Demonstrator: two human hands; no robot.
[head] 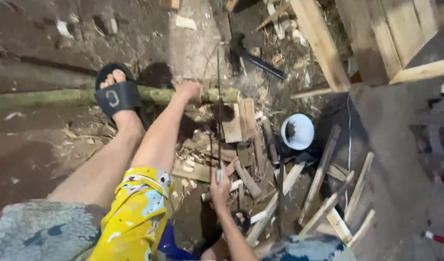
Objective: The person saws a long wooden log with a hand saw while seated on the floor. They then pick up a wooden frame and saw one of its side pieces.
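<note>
A long green bamboo pole lies across the ground, its end resting on a wooden block. My left hand grips the pole near that end. A foot in a black sandal presses down on the pole further left. My right hand is closed around the handle of a thin saw, seen edge-on. Its blade runs away from me and crosses the pole just right of my left hand.
Several split wood pieces lie scattered at the lower right. A white bowl stands beside them. A dark hammer-like tool lies beyond the pole. Wooden frames stand at the upper right.
</note>
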